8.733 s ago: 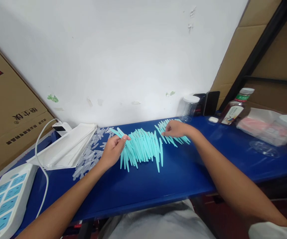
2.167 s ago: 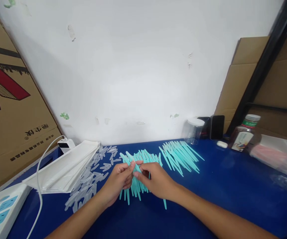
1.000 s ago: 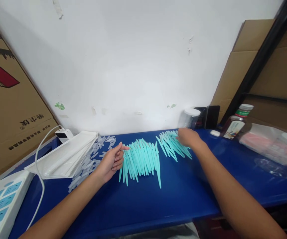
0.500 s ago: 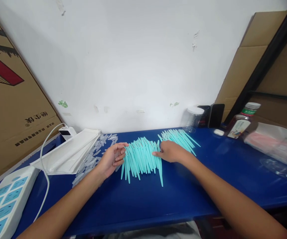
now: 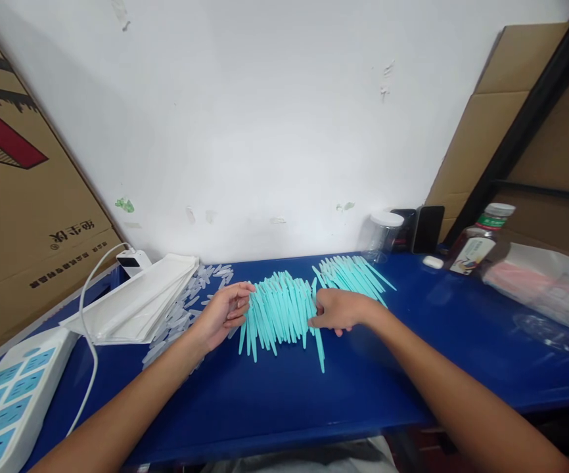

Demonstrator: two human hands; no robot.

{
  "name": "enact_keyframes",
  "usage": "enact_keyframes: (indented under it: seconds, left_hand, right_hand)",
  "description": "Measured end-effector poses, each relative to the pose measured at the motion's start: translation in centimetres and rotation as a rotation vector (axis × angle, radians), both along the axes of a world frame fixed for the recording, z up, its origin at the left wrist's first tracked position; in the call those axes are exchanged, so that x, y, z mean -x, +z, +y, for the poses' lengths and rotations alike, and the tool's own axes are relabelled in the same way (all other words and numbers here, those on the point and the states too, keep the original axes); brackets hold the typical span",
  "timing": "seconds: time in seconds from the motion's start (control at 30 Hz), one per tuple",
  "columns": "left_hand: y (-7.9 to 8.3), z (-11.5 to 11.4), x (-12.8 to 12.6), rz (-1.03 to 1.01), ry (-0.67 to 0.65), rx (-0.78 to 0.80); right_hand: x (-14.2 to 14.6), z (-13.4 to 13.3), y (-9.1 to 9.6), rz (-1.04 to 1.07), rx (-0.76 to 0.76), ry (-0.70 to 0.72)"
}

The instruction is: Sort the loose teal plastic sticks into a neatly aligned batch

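Now two hands [image 5: 223, 314] [image 5: 340, 311], two teal piles [image 5: 278, 314] [image 5: 353, 274]

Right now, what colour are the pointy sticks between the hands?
Turquoise. The sticks show best in the head view, lying on the blue table.

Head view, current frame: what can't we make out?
Right hand: fingertips buried in the teal sticks, grip unclear.
Left hand: curled fingers hide whether it holds a stick.
Bottle label: too small to read.
Power strip: cut off by the left and bottom edges.
Plastic bag, far right: contents blurred.
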State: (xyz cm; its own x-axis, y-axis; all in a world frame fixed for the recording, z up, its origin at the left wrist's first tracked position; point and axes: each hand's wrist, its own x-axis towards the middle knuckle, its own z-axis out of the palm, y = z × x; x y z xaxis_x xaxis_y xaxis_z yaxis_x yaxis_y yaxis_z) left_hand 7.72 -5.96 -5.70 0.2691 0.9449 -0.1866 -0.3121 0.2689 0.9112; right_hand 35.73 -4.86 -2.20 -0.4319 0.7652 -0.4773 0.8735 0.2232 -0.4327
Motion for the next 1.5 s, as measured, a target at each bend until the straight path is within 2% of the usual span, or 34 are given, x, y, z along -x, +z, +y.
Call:
enact_keyframes:
  seconds: [0.23, 0.37, 0.5, 0.67, 0.87, 1.0, 1.1, 1.2, 1.37, 1.5]
  left_hand:
    - [0.0, -0.1, -0.1, 0.064, -0.005, -0.036]
    - [0.3, -0.2, -0.3, 0.068, 0.015, -0.039]
    - [0.1, -0.1, -0.3, 0.051, 0.038, -0.032]
    - [-0.1, -0.2, -0.3, 0.038, 0.101, -0.055]
    - [0.3, -0.2, -0.3, 0.102, 0.081, -0.097]
    - [0.4, 0.0, -0.3, 0.196, 0.085, -0.128]
    - [0.5, -0.2, -0.2, 0.285, 0.127, -0.164]
    - [0.8, -0.5, -0.3, 0.342, 0.106, -0.163]
    - [1.4, -0.7, -0.2, 0.342, 0.063, -0.172]
    - [1.1, -0.3, 0.4, 0.327, -0.009, -0.177]
  right_hand:
    - [0.1, 0.5, -0.8, -0.037, 0.013, -0.018]
    - [0.6, 0.1, -0.9, -0.057, -0.047, -0.049]
    - [1.1, -0.3, -1.0, -0.130, -0.179, -0.061]
    - [1.2, 0.0, -1.1, -0.118, -0.369, -0.022]
    - [0.7, 0.8, -1.6, 0.148, -0.482, 0.146]
    - [0.6, 1.1, -2.0, 0.307, -0.507, 0.138]
    - [0.7, 1.0, -1.9, 0.418, -0.472, 0.156]
    - [0.8, 0.9, -1.8, 0.499, -0.461, 0.115]
    - [0.9, 1.0, -1.6, 0.545, -0.577, 0.060]
    - [0.9, 1.3, -1.7, 0.556, -0.598, 0.031]
